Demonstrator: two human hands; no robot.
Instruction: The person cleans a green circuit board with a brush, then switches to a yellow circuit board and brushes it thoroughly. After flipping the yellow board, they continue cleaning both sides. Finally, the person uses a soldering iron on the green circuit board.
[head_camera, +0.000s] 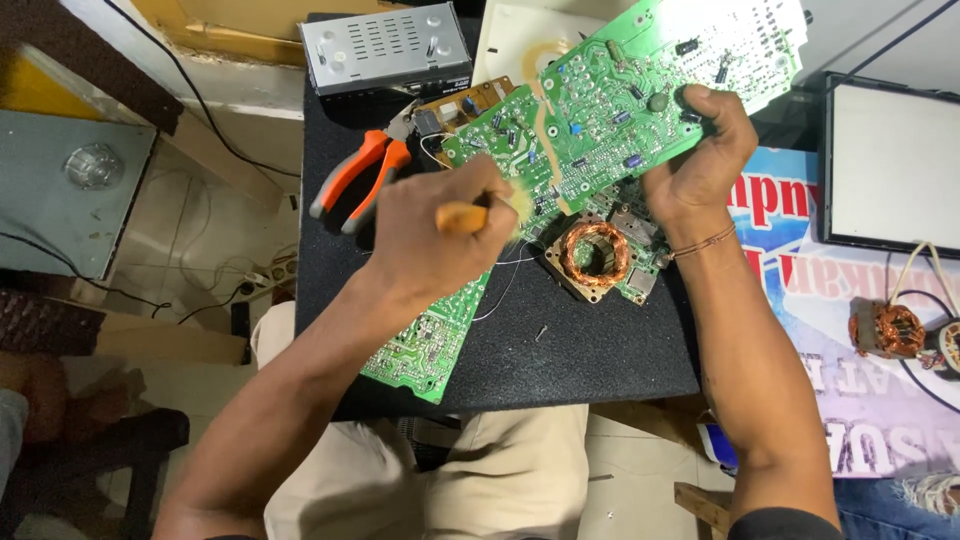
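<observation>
My right hand (700, 160) grips the right edge of a large green circuit board (610, 100), holding it tilted above the black mat (600, 350). My left hand (440, 235) is closed around a small brush with an orange-brown handle (462, 217); its pale bristles (520, 205) touch the lower left part of the board. Under the raised board sits a copper-wound coil in a square frame (594, 255). A second green circuit board (425, 340) lies flat on the mat under my left wrist.
Orange-handled pliers (360, 175) lie at the mat's left. A grey metal box (385, 45) stands at the back. A framed white panel (890, 165) and another copper coil (885, 328) sit at the right on a printed banner. A small screw (540, 332) lies on the mat.
</observation>
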